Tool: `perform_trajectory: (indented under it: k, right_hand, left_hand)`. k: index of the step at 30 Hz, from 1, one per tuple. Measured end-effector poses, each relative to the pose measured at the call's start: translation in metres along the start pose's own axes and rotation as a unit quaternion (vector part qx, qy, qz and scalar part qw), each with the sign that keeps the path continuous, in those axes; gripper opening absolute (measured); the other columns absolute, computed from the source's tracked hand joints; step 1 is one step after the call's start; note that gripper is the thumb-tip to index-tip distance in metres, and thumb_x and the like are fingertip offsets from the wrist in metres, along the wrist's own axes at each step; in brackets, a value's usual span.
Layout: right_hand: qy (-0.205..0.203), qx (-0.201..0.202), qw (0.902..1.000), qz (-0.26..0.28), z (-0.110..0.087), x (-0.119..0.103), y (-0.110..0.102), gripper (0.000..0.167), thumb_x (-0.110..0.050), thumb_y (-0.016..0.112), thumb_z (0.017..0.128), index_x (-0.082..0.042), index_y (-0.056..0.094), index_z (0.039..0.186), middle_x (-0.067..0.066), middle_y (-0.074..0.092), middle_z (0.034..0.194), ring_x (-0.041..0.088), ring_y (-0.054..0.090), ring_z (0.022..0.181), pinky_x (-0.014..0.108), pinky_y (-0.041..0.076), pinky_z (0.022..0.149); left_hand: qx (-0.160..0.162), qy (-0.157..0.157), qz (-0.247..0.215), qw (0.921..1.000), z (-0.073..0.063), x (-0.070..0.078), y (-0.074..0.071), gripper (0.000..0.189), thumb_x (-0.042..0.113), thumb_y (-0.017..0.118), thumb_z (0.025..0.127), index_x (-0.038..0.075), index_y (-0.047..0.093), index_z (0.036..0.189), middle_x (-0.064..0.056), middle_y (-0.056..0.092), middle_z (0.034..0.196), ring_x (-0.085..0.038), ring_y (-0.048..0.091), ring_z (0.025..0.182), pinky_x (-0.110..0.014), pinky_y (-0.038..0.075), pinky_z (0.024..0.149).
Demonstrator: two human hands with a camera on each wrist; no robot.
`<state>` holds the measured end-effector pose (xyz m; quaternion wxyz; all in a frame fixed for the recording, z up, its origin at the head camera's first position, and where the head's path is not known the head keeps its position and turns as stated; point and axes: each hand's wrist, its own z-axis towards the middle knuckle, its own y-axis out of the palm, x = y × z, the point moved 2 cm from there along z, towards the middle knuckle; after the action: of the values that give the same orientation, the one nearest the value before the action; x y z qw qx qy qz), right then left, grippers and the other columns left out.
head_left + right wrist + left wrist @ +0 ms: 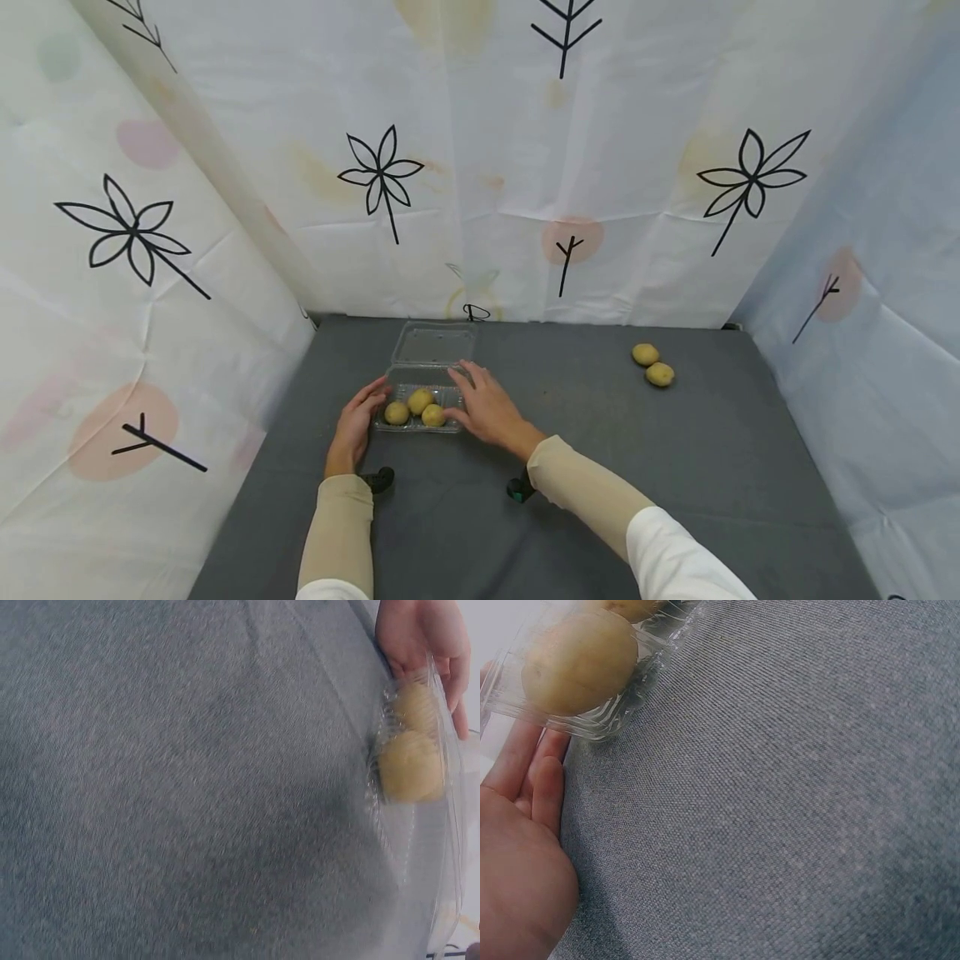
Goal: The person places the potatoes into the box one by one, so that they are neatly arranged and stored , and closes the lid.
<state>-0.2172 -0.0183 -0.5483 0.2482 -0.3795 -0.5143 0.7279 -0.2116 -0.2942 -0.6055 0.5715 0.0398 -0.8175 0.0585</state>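
Observation:
A clear plastic clamshell box [457, 428] lies on the grey cloth with its lid [435, 343] folded back. Inside sit a left potato [397, 413], a middle potato [422, 401] and a right potato [433, 415]. My left hand [356, 427] rests along the box's left side; in the left wrist view its extended fingers [549, 784] lie against the plastic. My right hand [489, 408] is over the box's right side, fingers spread, thumb beside the right potato. Whether the thumb touches it is unclear. The right wrist view barely catches this hand, at the bottom right corner.
Two more potatoes lie close together at the back right of the table, a rear one [645, 354] and a front one [660, 374]. White printed curtains [510, 167] hang behind the table [600, 467] and along both sides.

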Motion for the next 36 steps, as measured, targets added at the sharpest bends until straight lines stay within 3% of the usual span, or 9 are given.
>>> perform_trajectory:
  k: [3,16,26,36]
  right_hand:
    - [0.005,0.002,1.0,-0.004,-0.002,0.004,-0.001,0.075,-0.054,0.059,0.099,-0.013,0.037,0.158,0.017,0.035,0.163,0.034,0.037,0.15,0.05,0.03,0.125]
    - [0.069,-0.018,0.9975,-0.002,0.0,0.02,-0.007,0.078,-0.06,0.051,0.1,-0.017,0.029,0.162,0.018,0.024,0.168,0.04,0.02,0.157,0.06,0.019,0.127]
    - [0.095,-0.032,0.9944,-0.033,-0.004,0.037,-0.01,0.082,-0.065,0.046,0.1,-0.017,0.026,0.163,0.019,0.019,0.17,0.04,0.014,0.159,0.061,0.012,0.127]
    - [0.111,-0.058,0.9909,-0.049,-0.01,0.06,-0.015,0.087,-0.068,0.048,0.098,-0.02,0.02,0.165,0.018,0.008,0.173,0.042,0.004,0.16,0.066,0.006,0.126]
  left_hand:
    - [0.0,-0.001,0.0,1.0,0.0,0.0,0.0,0.044,0.021,0.051,0.108,0.021,0.051,0.152,-0.012,0.05,0.157,-0.02,0.042,0.144,-0.038,0.028,0.123]
    - [0.002,-0.001,-0.002,1.0,0.002,0.0,-0.001,0.045,0.022,0.053,0.107,0.021,0.051,0.152,-0.01,0.052,0.156,-0.02,0.044,0.142,-0.035,0.031,0.117]
    - [-0.019,-0.007,-0.02,0.9996,-0.011,0.018,0.003,0.048,0.014,0.048,0.108,0.012,0.044,0.156,-0.02,0.041,0.161,-0.031,0.036,0.149,-0.043,0.026,0.121]
    - [0.002,-0.002,-0.002,1.0,-0.002,0.003,0.0,0.045,0.021,0.051,0.108,0.02,0.05,0.153,-0.012,0.049,0.157,-0.021,0.044,0.142,-0.039,0.031,0.12]
